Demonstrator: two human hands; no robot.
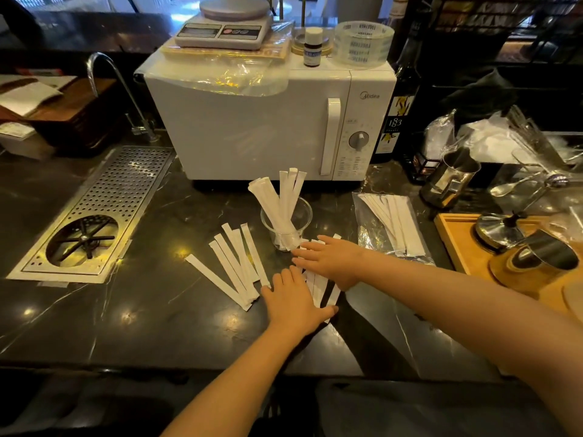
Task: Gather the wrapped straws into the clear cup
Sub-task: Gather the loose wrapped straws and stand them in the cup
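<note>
A clear cup (302,212) stands on the dark counter in front of the microwave, with several white wrapped straws (285,197) upright in it. Left of it, several loose wrapped straws (235,266) lie fanned on the counter. Another small pile of wrapped straws (318,287) lies just in front of the cup. My right hand (331,260) rests flat over that pile, fingers spread. My left hand (293,299) lies flat at the pile's near end, touching it. Neither hand visibly grips a straw.
A white microwave (252,127) stands behind the cup. A plastic bag with more straws (392,225) lies to the right, beside a wooden tray (454,238) with metal jugs. A perforated drain tray (101,212) and tap are on the left.
</note>
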